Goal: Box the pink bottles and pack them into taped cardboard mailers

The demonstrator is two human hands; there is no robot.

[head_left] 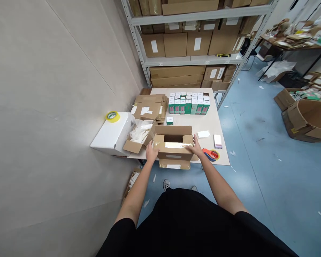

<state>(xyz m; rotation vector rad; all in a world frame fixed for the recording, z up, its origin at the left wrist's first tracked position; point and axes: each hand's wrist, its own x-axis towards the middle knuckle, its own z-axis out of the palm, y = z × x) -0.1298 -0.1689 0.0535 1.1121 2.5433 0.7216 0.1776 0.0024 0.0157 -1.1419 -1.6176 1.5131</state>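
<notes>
The open cardboard box [173, 152] sits between the hands: left hand [151, 152] spread flat against its left side, right hand [196, 145] flat on its right flap, neither gripping. A red tape dispenser [210, 154] lies just beyond the right hand

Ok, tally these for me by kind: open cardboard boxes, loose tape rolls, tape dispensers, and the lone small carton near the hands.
Open cardboard boxes: 2
Yellow tape roll: 1
Red tape dispenser: 1
Lone small green carton: 1
Total: 5
</notes>
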